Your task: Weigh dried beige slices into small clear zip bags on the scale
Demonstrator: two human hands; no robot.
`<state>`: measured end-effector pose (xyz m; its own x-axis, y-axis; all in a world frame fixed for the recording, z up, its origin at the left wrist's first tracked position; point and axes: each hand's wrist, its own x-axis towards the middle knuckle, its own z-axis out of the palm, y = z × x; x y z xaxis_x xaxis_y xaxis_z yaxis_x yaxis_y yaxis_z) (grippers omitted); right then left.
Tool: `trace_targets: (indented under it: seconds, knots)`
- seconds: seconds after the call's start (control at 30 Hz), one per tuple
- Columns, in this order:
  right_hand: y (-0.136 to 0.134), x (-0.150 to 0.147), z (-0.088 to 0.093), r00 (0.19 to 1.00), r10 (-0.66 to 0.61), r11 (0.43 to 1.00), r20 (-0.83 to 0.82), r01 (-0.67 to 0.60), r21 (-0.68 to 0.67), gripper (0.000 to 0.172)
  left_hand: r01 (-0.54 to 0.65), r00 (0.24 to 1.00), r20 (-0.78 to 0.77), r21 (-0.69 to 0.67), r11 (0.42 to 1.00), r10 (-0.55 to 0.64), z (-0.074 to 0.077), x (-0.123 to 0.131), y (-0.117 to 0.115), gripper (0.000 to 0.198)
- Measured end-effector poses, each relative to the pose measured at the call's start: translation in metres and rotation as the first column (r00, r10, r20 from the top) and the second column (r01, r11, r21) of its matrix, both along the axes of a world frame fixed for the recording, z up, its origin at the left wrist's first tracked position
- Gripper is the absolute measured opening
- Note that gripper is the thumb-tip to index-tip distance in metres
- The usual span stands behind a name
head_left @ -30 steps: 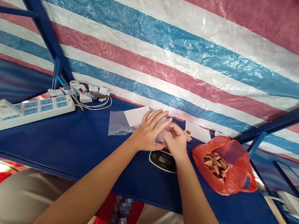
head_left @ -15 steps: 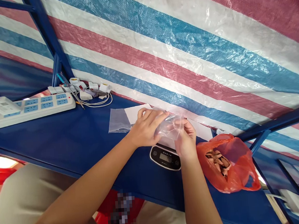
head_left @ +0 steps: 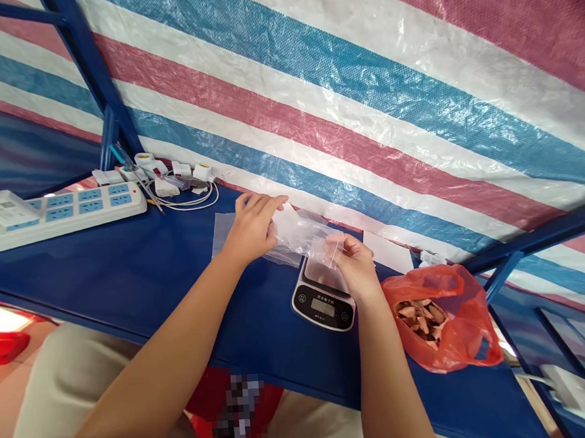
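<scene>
A clear plastic zip bag (head_left: 306, 237) stretches between my hands, above the back of a small digital scale (head_left: 323, 303). My right hand (head_left: 357, 268) pinches the bag's right end. My left hand (head_left: 253, 230) is at the bag's left side, thumb and fingers apart; whether it touches the film is hard to see. Beneath and beside that hand lies another clear bag (head_left: 219, 232), with a white sheet (head_left: 286, 221) partly behind the film. The scale's display is lit, but its digits are too faint to read.
Right of the scale, an open red plastic bag (head_left: 452, 348) holds brown dried pieces (head_left: 422, 320). A white card (head_left: 388, 252) lies behind my right hand. At left are a power strip (head_left: 62, 218) and white plugs with cables (head_left: 167, 181). A striped tarp (head_left: 316, 124) walls the back.
My left hand has moved left, away from my right hand, and its fingers have spread. The bag now lies more stretched out, and more of the scale's platform shows.
</scene>
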<state>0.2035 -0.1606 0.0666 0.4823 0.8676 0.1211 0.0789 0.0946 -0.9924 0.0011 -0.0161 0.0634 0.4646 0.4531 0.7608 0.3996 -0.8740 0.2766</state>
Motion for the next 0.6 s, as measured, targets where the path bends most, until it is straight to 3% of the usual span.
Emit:
trace_targets:
  seconds: [0.1, 0.17, 0.23, 0.33, 0.43, 0.5, 0.6]
  knots:
    - [0.000, 0.001, -0.001, 0.999, 0.026, 1.000, 0.019, -0.026, -0.016, 0.027, -0.134, 0.978, 0.159, -0.031, 0.990, 0.137, 0.000, -0.005, 0.008, 0.051]
    - [0.000, 0.000, -0.001, 0.997, 0.070, 0.997, 0.034, -0.069, -0.037, 0.027, -0.225, 0.923, 0.302, -0.077, 0.971, 0.238, 0.001, -0.008, 0.011, 0.039]
    - [-0.001, -0.002, 0.000, 0.991, 0.125, 0.991, 0.046, -0.122, -0.063, 0.027, -0.215, 0.900, 0.364, -0.107, 0.971, 0.239, 0.004, -0.009, 0.009, 0.026]
    - [-0.003, -0.006, 0.002, 0.975, 0.217, 0.973, 0.055, -0.211, -0.094, 0.025, 0.081, 0.973, 0.226, -0.133, 0.988, -0.049, 0.011, -0.002, -0.008, 0.029]
    - [-0.004, -0.009, 0.003, 0.952, 0.293, 0.955, 0.093, -0.285, -0.087, 0.023, 0.380, 0.919, -0.009, -0.242, 0.893, -0.394, 0.014, 0.012, -0.035, 0.071]
    - [-0.004, -0.010, 0.004, 0.945, 0.305, 0.952, 0.118, -0.300, -0.064, 0.022, 0.438, 0.871, -0.099, -0.292, 0.850, -0.482, 0.013, 0.022, -0.050, 0.088]
    - [-0.003, -0.013, 0.003, 0.941, 0.315, 0.949, 0.123, -0.313, -0.039, 0.022, 0.439, 0.858, -0.134, -0.307, 0.845, -0.495, 0.009, 0.032, -0.064, 0.084]
